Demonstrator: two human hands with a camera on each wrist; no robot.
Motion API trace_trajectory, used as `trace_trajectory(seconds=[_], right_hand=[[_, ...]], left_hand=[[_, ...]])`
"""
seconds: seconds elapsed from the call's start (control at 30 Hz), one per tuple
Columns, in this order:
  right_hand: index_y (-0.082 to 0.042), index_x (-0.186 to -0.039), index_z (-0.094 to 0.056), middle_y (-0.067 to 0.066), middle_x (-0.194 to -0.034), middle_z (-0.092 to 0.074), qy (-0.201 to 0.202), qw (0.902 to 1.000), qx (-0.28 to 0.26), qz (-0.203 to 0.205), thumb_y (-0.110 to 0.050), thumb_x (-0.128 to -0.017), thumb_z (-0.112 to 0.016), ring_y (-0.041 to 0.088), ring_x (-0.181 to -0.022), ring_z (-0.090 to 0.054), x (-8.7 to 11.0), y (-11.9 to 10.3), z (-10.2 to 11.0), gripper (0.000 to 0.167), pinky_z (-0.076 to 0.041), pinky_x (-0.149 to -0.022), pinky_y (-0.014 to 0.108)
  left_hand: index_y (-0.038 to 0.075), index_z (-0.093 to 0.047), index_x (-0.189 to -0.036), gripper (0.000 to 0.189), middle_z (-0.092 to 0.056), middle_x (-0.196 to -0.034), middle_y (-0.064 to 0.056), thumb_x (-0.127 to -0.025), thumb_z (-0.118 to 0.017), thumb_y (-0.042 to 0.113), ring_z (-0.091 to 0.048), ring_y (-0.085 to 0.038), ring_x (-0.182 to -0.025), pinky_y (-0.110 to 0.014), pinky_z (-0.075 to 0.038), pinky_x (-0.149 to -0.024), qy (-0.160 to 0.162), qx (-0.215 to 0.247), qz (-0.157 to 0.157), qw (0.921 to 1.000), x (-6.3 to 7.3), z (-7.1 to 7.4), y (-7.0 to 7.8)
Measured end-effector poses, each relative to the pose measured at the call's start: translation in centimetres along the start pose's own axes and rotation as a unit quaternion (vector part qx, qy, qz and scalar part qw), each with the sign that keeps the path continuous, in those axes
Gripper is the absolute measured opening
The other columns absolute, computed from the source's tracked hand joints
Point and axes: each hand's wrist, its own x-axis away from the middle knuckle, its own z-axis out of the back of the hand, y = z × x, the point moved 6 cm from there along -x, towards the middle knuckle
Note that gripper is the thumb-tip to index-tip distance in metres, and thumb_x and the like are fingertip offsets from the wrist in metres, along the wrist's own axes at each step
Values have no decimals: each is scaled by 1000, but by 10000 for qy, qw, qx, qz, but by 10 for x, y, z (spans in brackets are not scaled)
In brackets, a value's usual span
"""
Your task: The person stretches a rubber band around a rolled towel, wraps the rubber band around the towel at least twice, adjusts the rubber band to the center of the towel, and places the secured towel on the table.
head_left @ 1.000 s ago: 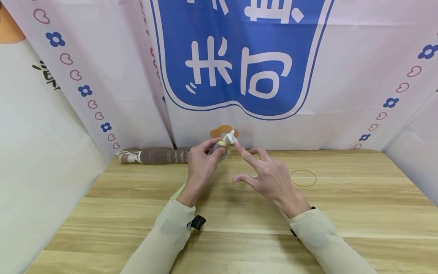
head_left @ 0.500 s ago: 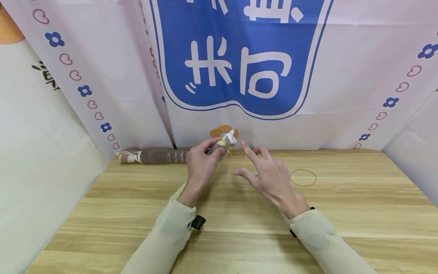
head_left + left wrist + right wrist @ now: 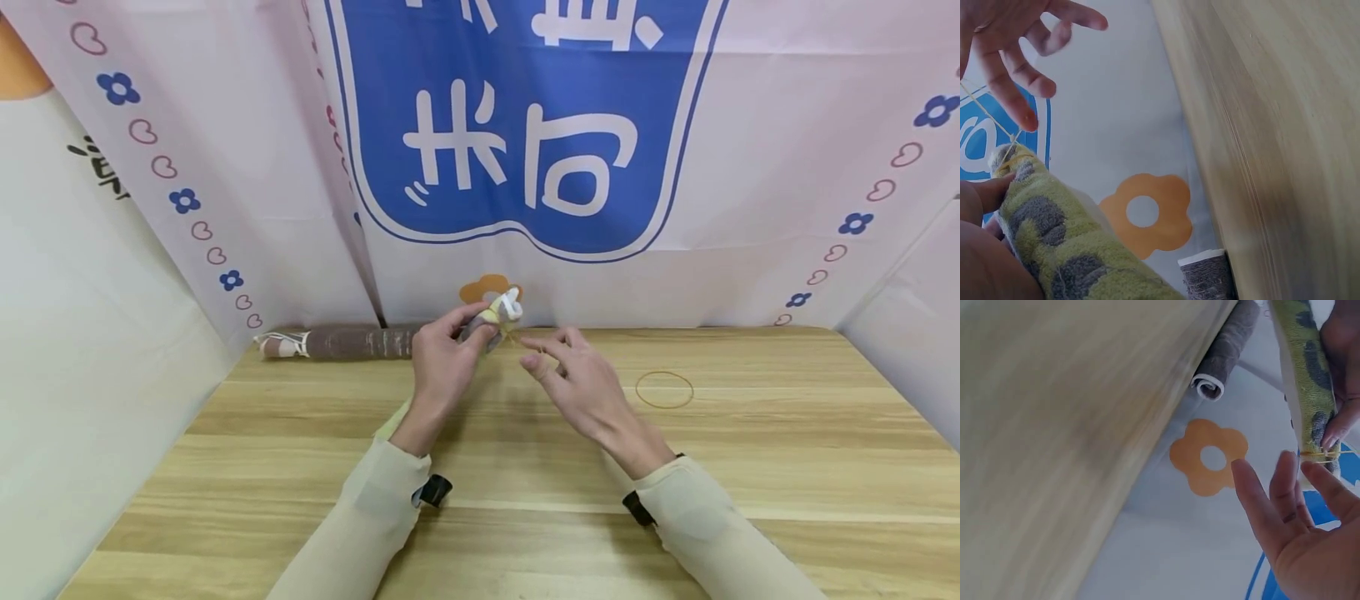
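Note:
My left hand (image 3: pixel 447 354) grips a rolled towel (image 3: pixel 1054 219), yellow-green with grey spots, near its white-edged far end. The roll is raised over the back of the table and runs back under the left wrist. Around its gripped end sits a thin yellow rubber band (image 3: pixel 1015 159), with a taut strand leading off toward the right hand. Just right of that end, my right hand (image 3: pixel 585 379) has its index finger and thumb bent toward each other on the band. In the right wrist view its other fingers (image 3: pixel 1254 497) spread apart, away from the towel.
A brown-grey rolled towel (image 3: pixel 348 342) lies along the table's back edge at the left. A loose rubber band (image 3: pixel 665 389) lies on the wooden table (image 3: pixel 525 533) to the right. Behind stands a printed cloth backdrop (image 3: pixel 750 283), with side panels left and right.
The right hand's index finger has drawn away from the towel's tip and come down, bending nearer the thumb. The left hand keeps its hold; the towel end has shifted slightly right.

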Motion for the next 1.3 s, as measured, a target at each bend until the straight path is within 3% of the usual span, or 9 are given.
trace_trajectory(seconds=[0.13, 0.27, 0.4, 0.5, 0.6, 0.73, 0.87, 1.3], right_hand=[[-7, -136, -72, 10, -131, -57, -96, 9953, -788, -558, -55, -112, -46, 23, -85, -63, -1, 8, -2, 60, -55, -71, 42], [-2, -131, -73, 13, -134, -54, -117, 9811, -1602, -1079, -48, -112, -52, 30, -87, -65, -2, 17, -3, 55, -62, -79, 49], [3, -122, -76, 16, -130, -58, 91, 9692, -2100, -1282, -40, -111, -57, 28, -84, -65, -4, 21, -1, 48, -64, -78, 42], [6, -120, -75, 16, -131, -58, 197, 9629, -2337, -1335, -38, -110, -61, 28, -86, -67, -5, 22, 1, 47, -64, -76, 38], [7, -128, -71, 15, -140, -55, 138, 9569, -2561, -1360, -40, -107, -65, 33, -95, -69, -5, 22, 1, 51, -64, -77, 37], [6, -139, -62, 14, -150, -47, -44, 9521, -2766, -1304, -50, -102, -70, 37, -106, -71, -4, 20, -1, 68, -64, -80, 40], [6, -140, -59, 15, -154, -43, -169, 9477, -2957, -1188, -63, -94, -72, 37, -109, -70, -3, 17, -3, 84, -64, -81, 42], [2, -151, -49, 20, -153, -39, -351, 9392, -3256, -1028, -76, -84, -71, 41, -116, -67, -4, 15, -5, 105, -64, -83, 44]], left_hand=[[7, -82, -116, 24, -78, -115, -9, -92, -83, 7, -75, -22, -101, -42, -61, -84, -138, 189, 50, 9997, 1, -3, 0], [9, -82, -116, 25, -79, -113, -6, -91, -83, 7, -74, -21, -99, -40, -61, -85, -298, 448, 56, 9985, 1, -6, 2], [8, -82, -116, 24, -79, -113, -6, -92, -84, 7, -74, -21, -100, -39, -60, -86, -537, 729, -83, 9959, 2, -8, 6], [7, -81, -117, 24, -79, -112, -8, -93, -83, 7, -74, -22, -99, -35, -60, -85, -764, 906, -247, 9926, 3, -9, 10], [5, -80, -120, 25, -79, -111, -10, -94, -81, 6, -73, -24, -97, -32, -59, -82, -964, 1057, -370, 9890, 3, -11, 12], [5, -79, -122, 26, -78, -114, -8, -96, -79, 5, -72, -23, -97, -31, -58, -83, -1175, 1196, -358, 9852, 4, -12, 12], [6, -78, -124, 27, -78, -117, -4, -97, -78, 4, -72, -20, -102, -35, -59, -87, -1347, 1246, -361, 9824, 5, -13, 12], [2, -71, -116, 24, -80, -110, -7, -93, -79, -4, -75, -20, -104, -40, -60, -91, -1560, 1215, -793, 9770, 4, -14, 14]])
